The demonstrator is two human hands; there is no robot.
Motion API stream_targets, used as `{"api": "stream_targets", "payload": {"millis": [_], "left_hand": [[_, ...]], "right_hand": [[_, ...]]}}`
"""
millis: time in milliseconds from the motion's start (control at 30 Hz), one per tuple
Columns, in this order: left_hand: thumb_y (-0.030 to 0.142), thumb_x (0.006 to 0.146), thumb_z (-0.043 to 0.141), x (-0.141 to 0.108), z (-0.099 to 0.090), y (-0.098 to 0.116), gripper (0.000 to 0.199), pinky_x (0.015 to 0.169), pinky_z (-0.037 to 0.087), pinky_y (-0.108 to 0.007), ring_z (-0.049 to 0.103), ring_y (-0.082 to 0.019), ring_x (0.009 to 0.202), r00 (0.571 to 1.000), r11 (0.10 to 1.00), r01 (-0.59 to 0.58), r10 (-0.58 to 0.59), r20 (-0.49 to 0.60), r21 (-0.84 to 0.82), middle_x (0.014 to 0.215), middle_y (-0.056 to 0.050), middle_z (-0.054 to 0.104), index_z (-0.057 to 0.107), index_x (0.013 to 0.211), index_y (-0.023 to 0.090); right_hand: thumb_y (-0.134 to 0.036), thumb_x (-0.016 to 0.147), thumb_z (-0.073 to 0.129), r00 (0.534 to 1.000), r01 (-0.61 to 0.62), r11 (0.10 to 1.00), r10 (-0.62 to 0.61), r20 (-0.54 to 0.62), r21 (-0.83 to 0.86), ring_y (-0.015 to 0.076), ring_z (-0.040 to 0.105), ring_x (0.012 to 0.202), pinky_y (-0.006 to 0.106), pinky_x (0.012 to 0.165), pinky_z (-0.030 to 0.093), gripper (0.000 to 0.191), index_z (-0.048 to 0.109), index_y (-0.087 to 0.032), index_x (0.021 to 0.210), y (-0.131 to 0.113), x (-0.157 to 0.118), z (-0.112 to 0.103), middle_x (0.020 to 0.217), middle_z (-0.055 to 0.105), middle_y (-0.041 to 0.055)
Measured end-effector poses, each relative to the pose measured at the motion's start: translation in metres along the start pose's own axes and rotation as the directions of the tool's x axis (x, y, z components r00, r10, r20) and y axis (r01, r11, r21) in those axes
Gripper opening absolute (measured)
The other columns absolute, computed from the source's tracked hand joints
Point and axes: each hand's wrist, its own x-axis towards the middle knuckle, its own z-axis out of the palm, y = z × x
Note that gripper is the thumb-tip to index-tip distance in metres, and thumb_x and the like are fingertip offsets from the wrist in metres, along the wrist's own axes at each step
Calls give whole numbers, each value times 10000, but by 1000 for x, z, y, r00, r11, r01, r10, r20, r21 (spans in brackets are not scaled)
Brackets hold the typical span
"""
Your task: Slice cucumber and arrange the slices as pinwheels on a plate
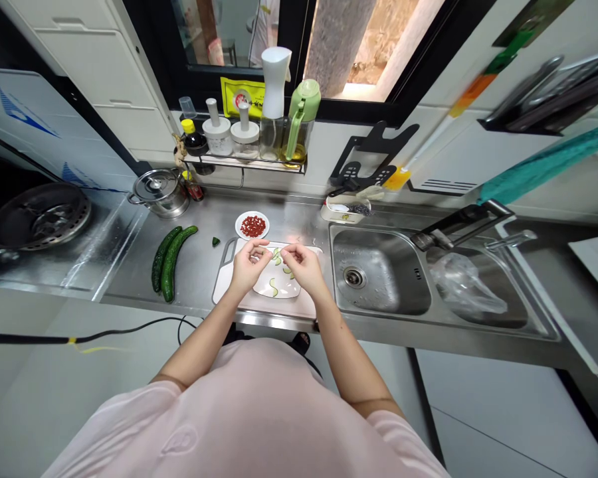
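Observation:
Both my hands hang over a white plate [279,291] that lies on a white cutting board [306,305]. Thin curved green slices [274,287] are spread on the plate. My left hand [250,264] has thumb and fingertips pinched together at the plate's left side; whatever is between them is too small to make out. My right hand [303,265] is pinched in the same way at the right side, close to some slices, its content also unclear. Behind my left hand stands a small white dish with red pieces [253,226].
Two cucumbers [175,261] and a green end piece [216,241] lie left of the board. A lidded pot [160,192] stands behind them. Right of the board is a sink [381,272]; bottles and jars fill a wall rack [259,161].

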Motion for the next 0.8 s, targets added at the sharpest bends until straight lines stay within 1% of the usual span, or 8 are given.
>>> {"api": "stream_targets", "payload": {"millis": [133, 233, 333, 433, 600, 700, 800], "left_hand": [[275, 676, 701, 2, -3, -13, 296, 573, 366, -189, 530, -98, 654, 1000, 998, 16, -16, 9, 65, 742, -10, 620, 624, 949, 191], [266, 679, 693, 2, -6, -24, 269, 555, 356, -186, 519, -95, 634, 999, 994, 17, -21, 34, 112, 720, -8, 614, 636, 929, 185], [259, 655, 705, 2, -8, -36, 263, 568, 364, -192, 524, -99, 629, 996, 992, 54, -62, 66, 116, 695, -3, 606, 648, 899, 181], [255, 632, 710, 0, -10, -53, 246, 600, 383, -203, 519, -97, 613, 989, 985, 94, -109, 96, 146, 673, 5, 594, 658, 860, 179], [279, 640, 685, -5, -12, -86, 223, 622, 398, -221, 525, -110, 609, 969, 949, 151, -198, 148, 277, 645, 15, 587, 666, 843, 190], [288, 665, 660, -9, -13, -101, 195, 635, 400, -229, 538, -118, 622, 960, 916, 143, -220, 171, 375, 654, 14, 599, 662, 839, 200], [286, 693, 642, -12, -13, -114, 166, 639, 395, -238, 540, -123, 618, 950, 861, 112, -239, 200, 497, 667, 9, 618, 657, 840, 211]], "right_hand": [[-418, 787, 566, 1000, -1, 998, 1, 3, -66, 125, 536, 619, 243, 590, 434, 245, 622, -179, 788, 11, 0, -2, 699, 614, 12], [-413, 783, 561, 999, -25, 995, 27, 20, -102, 132, 551, 628, 248, 594, 441, 246, 628, -177, 806, 24, 0, -3, 697, 619, 13], [-411, 780, 552, 997, -58, 987, 65, 41, -152, 130, 550, 617, 243, 583, 432, 246, 630, -180, 807, 40, -2, -3, 680, 615, 2], [-398, 768, 551, 992, -88, 969, 105, 64, -229, 126, 534, 599, 236, 571, 415, 237, 635, -179, 800, 58, -6, -1, 662, 609, -5], [-362, 762, 535, 978, -130, 927, 178, 108, -352, 129, 525, 608, 230, 579, 392, 201, 637, -189, 774, 87, -16, 5, 652, 604, -12], [-326, 763, 530, 967, -160, 908, 224, 125, -387, 127, 519, 594, 223, 569, 370, 181, 641, -184, 759, 103, -20, 7, 630, 596, -13], [-304, 761, 537, 960, -174, 888, 248, 126, -425, 128, 518, 608, 220, 571, 357, 159, 639, -182, 750, 118, -24, 10, 648, 600, -7]]}}
